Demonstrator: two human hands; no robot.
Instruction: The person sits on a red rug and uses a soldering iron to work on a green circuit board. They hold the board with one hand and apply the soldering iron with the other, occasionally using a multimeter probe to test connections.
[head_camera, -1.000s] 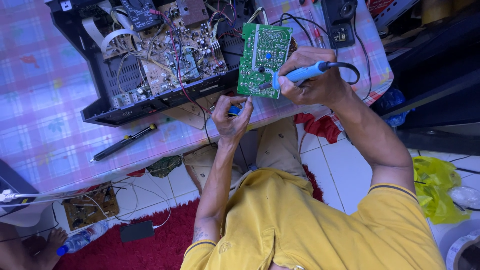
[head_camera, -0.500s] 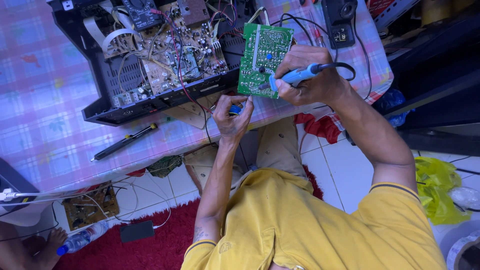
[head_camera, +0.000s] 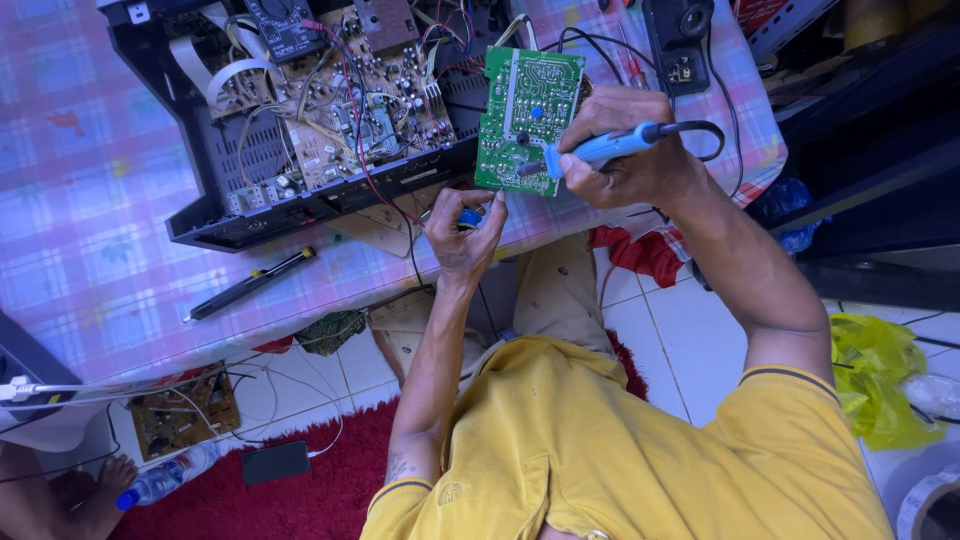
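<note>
Blue soldering iron (head_camera: 612, 147) in right hand (head_camera: 630, 150)

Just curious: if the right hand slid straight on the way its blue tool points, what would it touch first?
Likely the green circuit board: the blue soldering iron in the right hand has its tip at, perhaps touching, the board's face.

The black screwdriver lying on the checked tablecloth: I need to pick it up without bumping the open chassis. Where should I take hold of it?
Probably grip the black screwdriver at mid-handle, coming from the table's near edge: it lies flat and slanted, bare cloth on that side, with the open chassis close behind its upper end.
</note>
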